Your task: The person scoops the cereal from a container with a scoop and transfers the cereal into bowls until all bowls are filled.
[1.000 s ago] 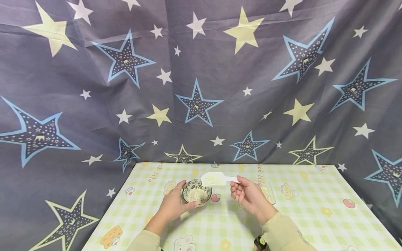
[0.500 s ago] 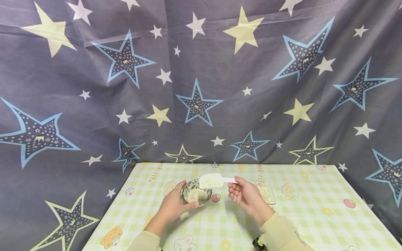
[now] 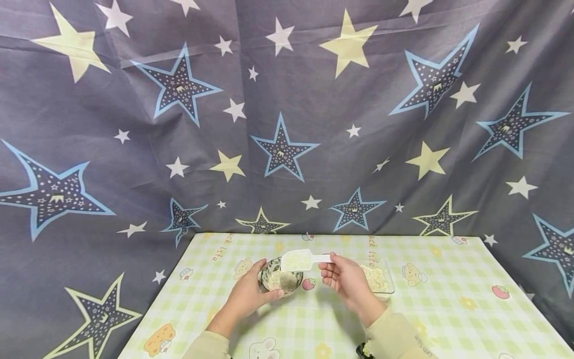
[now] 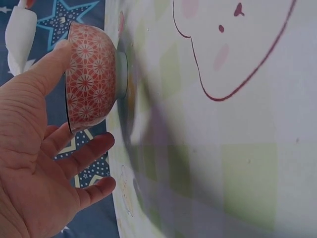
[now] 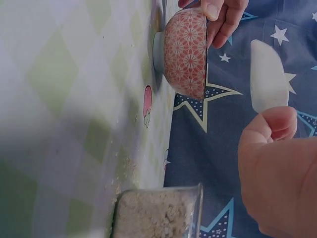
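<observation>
A small bowl [image 4: 91, 74], red-patterned outside and dark-patterned inside, stands upright on the table with pale oat-like flakes [image 3: 279, 280] in it. My left hand [image 3: 250, 290] grips it by the rim, thumb at the near side and fingers at the far side. Between thumb and fingers, my right hand [image 3: 351, 285] pinches the handle of a white scoop [image 3: 297, 260]. Pale flakes lie in the scoop, whose head hangs level above the bowl's far right part. Just beyond my right hand sits a clear rectangular container [image 5: 198, 208] of similar flakes, partly covered by that hand in the head view.
A green-checked tablecloth with cartoon prints covers the table [image 3: 448, 319]. Some crumbs [image 5: 126, 166] are scattered on it between bowl and container. A dark curtain [image 3: 287, 199] with stars hangs right behind the table's far edge.
My right hand has carried the scoop a little left and slightly down, further over the bowl. More of the clear container shows now. The left hand and bowl have stayed put.
</observation>
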